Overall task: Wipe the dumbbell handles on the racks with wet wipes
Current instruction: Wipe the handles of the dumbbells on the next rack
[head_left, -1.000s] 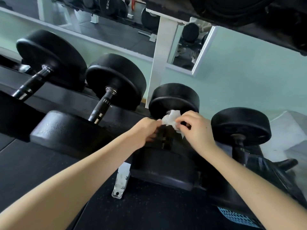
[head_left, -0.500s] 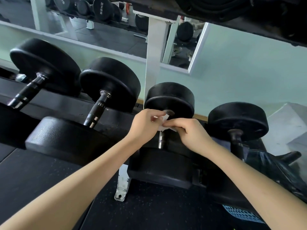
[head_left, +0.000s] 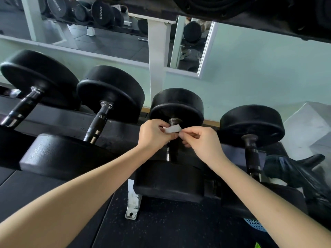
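Two bare forearms reach up from the bottom corners of the frame over a black speckled rubber floor [head_left: 161,230], where a white rack foot [head_left: 132,203] is bolted down. At centre, a black dumbbell [head_left: 168,179] lies on the lower rack rail [head_left: 53,120]. Its long axis runs almost straight up the frame, from the near head at lower centre away to the far head nearer the wall.

The left hand [head_left: 152,135] and right hand [head_left: 202,142] meet at the upper end of the dumbbell handle [head_left: 173,121], just below the far head. Each hand's fingers are curled together and pinch one end of a white wet wipe [head_left: 172,129]. The wipe is pulled into a narrow band lying across the top of the handle. Whether it passes behind the handle I cannot tell.

Three other dumbbells lie on the same rail and point the same way, two larger ones to the left [head_left: 111,90] and one to the right [head_left: 252,124]. At the right edge sits a black plastic bag [head_left: 295,176] above a blue basket [head_left: 254,225].

Beyond them are a white rack post [head_left: 155,59] and a pale green wall [head_left: 259,68]. A mirror [head_left: 107,45] at upper left reflects more dumbbells. A dark upper shelf [head_left: 268,13] crosses the top edge.
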